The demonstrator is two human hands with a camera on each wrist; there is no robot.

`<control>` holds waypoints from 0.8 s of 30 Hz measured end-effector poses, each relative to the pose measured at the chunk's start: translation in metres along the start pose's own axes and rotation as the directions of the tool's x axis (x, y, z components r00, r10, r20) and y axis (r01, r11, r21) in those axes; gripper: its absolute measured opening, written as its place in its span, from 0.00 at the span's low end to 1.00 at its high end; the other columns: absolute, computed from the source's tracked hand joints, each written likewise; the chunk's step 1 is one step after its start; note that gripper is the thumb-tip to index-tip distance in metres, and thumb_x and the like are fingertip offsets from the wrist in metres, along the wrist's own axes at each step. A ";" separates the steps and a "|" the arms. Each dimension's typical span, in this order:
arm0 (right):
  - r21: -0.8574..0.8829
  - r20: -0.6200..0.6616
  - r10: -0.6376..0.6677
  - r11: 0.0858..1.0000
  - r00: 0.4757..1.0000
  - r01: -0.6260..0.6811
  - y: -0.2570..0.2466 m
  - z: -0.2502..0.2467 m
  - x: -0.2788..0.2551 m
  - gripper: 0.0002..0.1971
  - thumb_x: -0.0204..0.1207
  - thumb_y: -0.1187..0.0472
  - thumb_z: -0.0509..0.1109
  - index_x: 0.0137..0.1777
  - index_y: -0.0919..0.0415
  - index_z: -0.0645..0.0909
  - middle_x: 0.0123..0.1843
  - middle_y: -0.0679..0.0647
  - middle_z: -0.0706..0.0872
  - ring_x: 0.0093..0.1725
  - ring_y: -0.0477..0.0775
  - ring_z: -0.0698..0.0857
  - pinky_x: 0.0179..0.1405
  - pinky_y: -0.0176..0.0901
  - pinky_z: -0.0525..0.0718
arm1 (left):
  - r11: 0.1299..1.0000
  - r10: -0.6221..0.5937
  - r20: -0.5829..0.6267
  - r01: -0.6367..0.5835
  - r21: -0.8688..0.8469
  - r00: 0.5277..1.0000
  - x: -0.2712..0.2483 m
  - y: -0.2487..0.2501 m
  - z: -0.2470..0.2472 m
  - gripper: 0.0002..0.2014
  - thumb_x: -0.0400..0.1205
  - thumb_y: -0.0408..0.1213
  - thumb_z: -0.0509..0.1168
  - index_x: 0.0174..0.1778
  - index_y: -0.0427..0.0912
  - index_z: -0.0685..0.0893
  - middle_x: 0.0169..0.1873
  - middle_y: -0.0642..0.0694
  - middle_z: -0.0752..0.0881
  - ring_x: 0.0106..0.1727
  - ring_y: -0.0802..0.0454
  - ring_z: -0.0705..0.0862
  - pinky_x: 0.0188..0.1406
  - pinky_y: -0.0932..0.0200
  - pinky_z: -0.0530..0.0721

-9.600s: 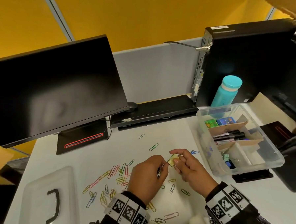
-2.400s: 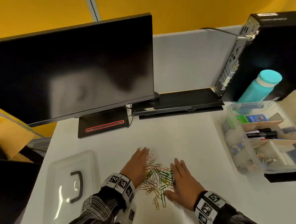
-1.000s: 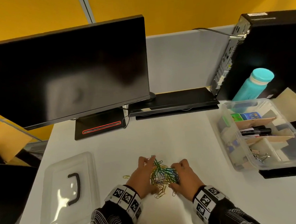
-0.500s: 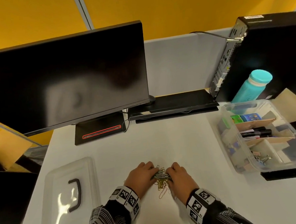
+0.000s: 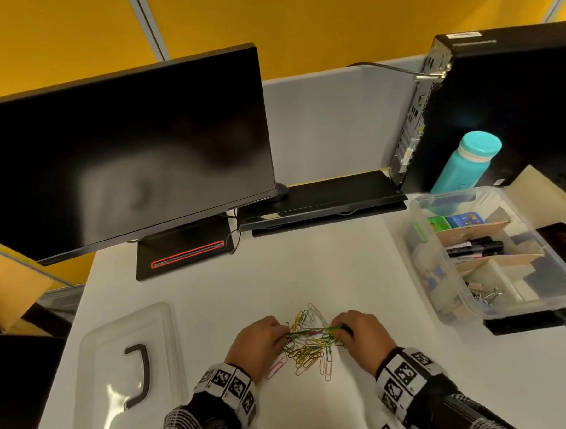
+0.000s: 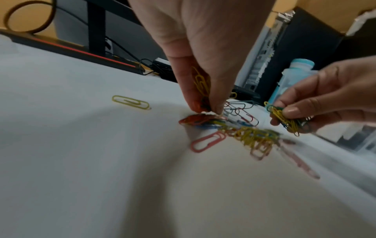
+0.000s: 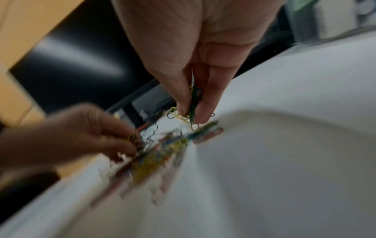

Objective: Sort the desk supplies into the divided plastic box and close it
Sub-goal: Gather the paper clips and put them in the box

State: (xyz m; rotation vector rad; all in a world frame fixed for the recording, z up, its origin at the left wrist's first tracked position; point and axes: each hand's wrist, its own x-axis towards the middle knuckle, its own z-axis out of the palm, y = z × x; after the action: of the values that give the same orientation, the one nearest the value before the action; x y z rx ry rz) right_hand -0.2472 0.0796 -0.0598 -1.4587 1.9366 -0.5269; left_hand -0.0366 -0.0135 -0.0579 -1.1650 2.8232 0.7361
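1. Two hands of yours work the same heap: your left hand and your right hand sit on either side of the paper clips near the front edge of the white worktop.
2. Your left hand pinches a few clips, a yellow one among them, between thumb and fingertips, which reach down to the heap.
3. Your right hand grips a small bunch of green and yellow clips between thumb and fingers, held just above the worktop.
4. Most of the coloured clips lie loose on the worktop between your hands; one yellow clip lies apart to the left of the heap.
5. The divided plastic box stands open at the right side of the worktop, well apart from the clips.
6. Inside it, cardboard dividers separate black markers, small green and blue items at the far end, and binder clips at the near end.
7. The clear lid with its dark handle lies flat on the worktop to your left, away from the box.
8. A monitor stands behind, and a teal bottle stands just beyond the box.
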 end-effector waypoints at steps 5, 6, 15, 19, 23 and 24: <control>0.424 -0.116 0.114 0.904 0.987 -0.055 -0.014 -0.038 -0.023 0.11 0.75 0.68 0.71 0.41 0.49 0.86 0.38 0.47 0.88 0.36 0.48 0.86 0.43 0.37 0.88 | 0.987 -0.060 -0.104 0.044 -0.153 0.993 -0.002 0.010 -0.006 0.10 0.81 0.42 0.66 0.56 0.51 0.89 0.47 0.52 0.87 0.47 0.59 0.83 0.44 0.71 0.72; 0.490 -0.127 0.132 0.870 0.983 -0.053 -0.018 -0.050 -0.028 0.11 0.75 0.69 0.71 0.41 0.50 0.86 0.37 0.49 0.89 0.35 0.48 0.87 0.42 0.38 0.88 | 0.984 -0.061 -0.119 0.039 -0.175 0.991 -0.001 0.012 -0.006 0.10 0.81 0.42 0.67 0.55 0.51 0.89 0.47 0.52 0.88 0.46 0.60 0.83 0.43 0.73 0.72; 0.126 -0.544 0.141 0.988 0.827 -0.086 0.018 -0.196 -0.085 0.08 0.76 0.65 0.71 0.51 0.54 0.87 0.47 0.49 0.89 0.43 0.45 0.87 0.43 0.32 0.81 | 0.969 -0.013 -0.082 -0.007 -0.246 0.997 0.013 0.049 -0.001 0.09 0.80 0.43 0.69 0.54 0.49 0.90 0.42 0.60 0.85 0.40 0.73 0.78 0.42 0.81 0.73; -0.118 -0.616 0.190 0.937 0.765 -0.328 0.069 -0.232 -0.091 0.10 0.75 0.67 0.71 0.56 0.61 0.87 0.53 0.61 0.89 0.51 0.63 0.86 0.55 0.51 0.82 | 0.972 0.019 -0.088 -0.039 -0.233 0.996 0.016 0.064 0.003 0.08 0.80 0.44 0.69 0.52 0.51 0.90 0.42 0.61 0.86 0.42 0.69 0.81 0.44 0.78 0.77; -0.279 -0.432 0.363 0.817 0.826 -0.505 0.108 -0.234 -0.064 0.11 0.77 0.67 0.66 0.55 0.59 0.87 0.53 0.62 0.89 0.54 0.64 0.85 0.52 0.50 0.82 | 0.970 -0.011 -0.062 -0.004 -0.242 0.998 0.018 0.074 0.007 0.07 0.79 0.44 0.69 0.51 0.53 0.90 0.42 0.62 0.87 0.42 0.70 0.81 0.45 0.78 0.77; -0.317 -0.385 0.376 0.804 0.843 -0.503 0.114 -0.232 -0.057 0.12 0.77 0.67 0.65 0.55 0.57 0.87 0.55 0.61 0.89 0.56 0.62 0.85 0.54 0.49 0.82 | 0.971 -0.013 -0.057 -0.001 -0.239 0.998 0.018 0.076 0.008 0.07 0.79 0.44 0.69 0.51 0.53 0.90 0.42 0.63 0.86 0.42 0.71 0.81 0.43 0.80 0.76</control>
State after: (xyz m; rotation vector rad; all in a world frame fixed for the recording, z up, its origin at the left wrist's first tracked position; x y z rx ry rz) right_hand -0.4795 0.1536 0.0441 -1.1223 2.6669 -0.1305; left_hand -0.1021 0.0248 -0.0359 -1.2422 2.8375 1.0844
